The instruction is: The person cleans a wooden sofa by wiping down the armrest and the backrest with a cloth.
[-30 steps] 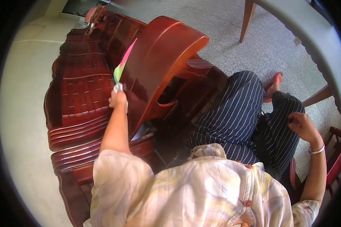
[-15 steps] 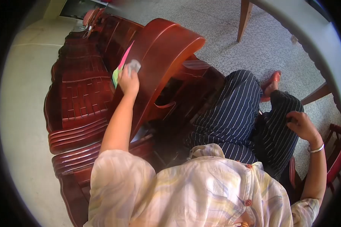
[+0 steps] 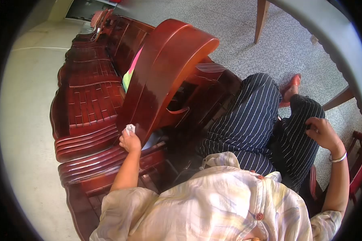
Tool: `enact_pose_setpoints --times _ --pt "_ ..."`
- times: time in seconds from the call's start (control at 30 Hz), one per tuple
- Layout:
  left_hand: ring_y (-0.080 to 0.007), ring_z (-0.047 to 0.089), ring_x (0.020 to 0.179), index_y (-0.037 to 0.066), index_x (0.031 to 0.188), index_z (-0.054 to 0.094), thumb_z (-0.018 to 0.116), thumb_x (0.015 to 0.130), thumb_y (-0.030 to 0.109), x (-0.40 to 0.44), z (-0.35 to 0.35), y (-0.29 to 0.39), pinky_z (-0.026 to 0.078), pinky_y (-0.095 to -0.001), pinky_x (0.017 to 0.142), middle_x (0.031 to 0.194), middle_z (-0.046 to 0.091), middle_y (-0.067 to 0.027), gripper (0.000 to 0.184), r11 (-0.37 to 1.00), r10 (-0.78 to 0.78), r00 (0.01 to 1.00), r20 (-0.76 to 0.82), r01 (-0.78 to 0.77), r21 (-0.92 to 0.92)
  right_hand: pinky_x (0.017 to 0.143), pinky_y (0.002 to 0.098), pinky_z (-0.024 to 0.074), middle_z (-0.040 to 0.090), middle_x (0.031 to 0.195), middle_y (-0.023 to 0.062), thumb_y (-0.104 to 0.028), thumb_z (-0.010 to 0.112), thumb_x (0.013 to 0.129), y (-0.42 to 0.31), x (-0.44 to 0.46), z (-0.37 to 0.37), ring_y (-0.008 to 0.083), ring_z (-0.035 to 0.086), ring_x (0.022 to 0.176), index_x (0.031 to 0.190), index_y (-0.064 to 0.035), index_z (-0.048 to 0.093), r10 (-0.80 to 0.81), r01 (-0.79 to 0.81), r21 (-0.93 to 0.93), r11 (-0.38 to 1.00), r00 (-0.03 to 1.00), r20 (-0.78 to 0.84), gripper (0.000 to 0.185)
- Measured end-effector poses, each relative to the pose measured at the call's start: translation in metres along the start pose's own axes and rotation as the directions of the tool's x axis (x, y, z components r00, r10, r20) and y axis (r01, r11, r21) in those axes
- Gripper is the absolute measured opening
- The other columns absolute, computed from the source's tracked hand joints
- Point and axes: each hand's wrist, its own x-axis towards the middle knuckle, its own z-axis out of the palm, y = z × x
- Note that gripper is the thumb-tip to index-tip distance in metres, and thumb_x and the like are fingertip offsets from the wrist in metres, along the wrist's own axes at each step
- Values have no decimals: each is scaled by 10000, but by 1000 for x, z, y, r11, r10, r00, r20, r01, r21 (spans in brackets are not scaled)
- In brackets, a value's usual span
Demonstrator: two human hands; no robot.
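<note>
My left hand [image 3: 129,141] is closed around a crumpled white cloth [image 3: 130,128], pressed to the lower end of a broad, glossy red-brown wooden armrest [image 3: 157,68]. The armrest curves up and away from me, part of a long wooden bench [image 3: 93,102] with a slatted seat. Over by my knee, my right hand [image 3: 323,134] rests with loosely bent fingers, thumb apart, nothing visible in it. A silver bangle [image 3: 338,157] circles that wrist. Beneath it are my dark pinstriped trousers [image 3: 245,116].
A pink and green item [image 3: 129,76] shows partly behind the armrest. Pale wall [image 3: 28,120] runs along the left. A table [image 3: 330,44] with wooden legs stands at the upper right on speckled floor [image 3: 221,32]. A red chair [image 3: 360,164] is at my right.
My left hand has slid down the armrest towards me with the white cloth in it. More of the armrest surface now shows. My right hand stays in place.
</note>
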Motion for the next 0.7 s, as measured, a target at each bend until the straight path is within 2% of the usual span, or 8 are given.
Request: enact_pose_setpoints --times 0.03,0.17,0.23,0.3,0.37,0.5,0.63,0.7 --pt "-375 444 955 174 1111 494 494 787 246 -6 -8 16 355 -447 827 1048 492 -183 332 993 44 999 21 -41 -112 522 303 423 550 606 125 -44 618 654 2 1 1 198 550 550 873 22 557 -20 20 23 1000 1000 -5 237" --pt "-352 437 974 169 1137 482 491 778 253 -7 -6 69 329 -434 857 1048 492 -169 370 911 189 976 -109 -216 -350 514 310 423 545 596 131 -48 611 661 4 3 3 206 557 549 875 29 553 -46 46 15 999 999 -11 235" --pt "-335 416 996 161 1143 481 489 773 237 -9 -25 103 323 -424 867 1078 471 -150 378 887 227 972 -66 -234 -399 513 311 423 544 594 134 -48 609 661 2 3 2 208 557 548 877 28 554 -39 39 6 999 999 -6 235" --pt "-329 409 1001 159 1138 485 493 765 215 -11 -33 131 321 -417 869 1093 459 -146 377 804 319 932 -171 -362 -471 511 312 423 543 591 137 -48 607 661 3 3 1 209 558 548 878 28 555 -28 28 0 1000 1000 -3 235" --pt "-327 405 1000 160 1129 492 512 748 180 -10 -40 159 316 -413 874 1088 455 -142 382 672 479 825 -301 -565 -479 508 314 423 542 578 135 -46 605 661 5 3 3 215 553 533 878 27 555 -56 56 13 998 998 -10 234" --pt "-330 409 985 152 1079 524 558 714 117 -9 -72 220 322 -409 867 1043 465 -141 368 433 658 619 -429 -777 -457 501 309 418 537 564 131 -47 609 658 5 3 3 217 546 515 872 26 555 -66 66 -5 998 998 -23 232" --pt "-323 420 962 152 1035 559 566 705 119 -3 -91 269 349 -403 843 999 482 -137 332 230 733 441 -517 -877 -422 481 303 405 526 542 125 -51 613 659 11 5 5 201 536 500 862 24 554 -82 82 -8 997 996 -31 225" --pt "-323 420 960 148 1018 574 563 697 110 -5 -100 286 353 -404 846 997 484 -131 323 181 752 413 -514 -879 -441 476 301 401 525 540 123 -52 615 659 11 5 3 194 535 501 860 23 554 -61 61 -5 998 998 -19 223"
